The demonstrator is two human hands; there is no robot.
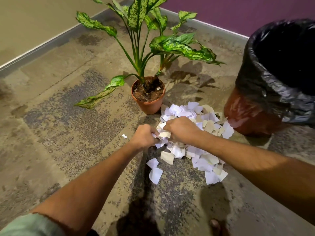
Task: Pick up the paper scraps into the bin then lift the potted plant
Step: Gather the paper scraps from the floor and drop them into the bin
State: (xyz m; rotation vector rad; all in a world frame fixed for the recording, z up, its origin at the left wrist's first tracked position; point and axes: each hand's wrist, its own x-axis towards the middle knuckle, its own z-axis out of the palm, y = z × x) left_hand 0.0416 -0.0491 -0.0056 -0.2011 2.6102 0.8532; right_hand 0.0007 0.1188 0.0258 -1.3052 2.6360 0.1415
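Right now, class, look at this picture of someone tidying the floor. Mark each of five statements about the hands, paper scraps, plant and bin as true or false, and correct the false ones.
1. Both the left hand and the right hand are gathering paper scraps. True.
2. The potted plant is lifted off the floor. False: it stands on the floor, untouched.
3. The bin is lined with a black bag. True.
4. The bin stands left of the plant. False: it stands to the right.
5. All scraps lie in one pile. False: a stray scrap lies apart to the left.
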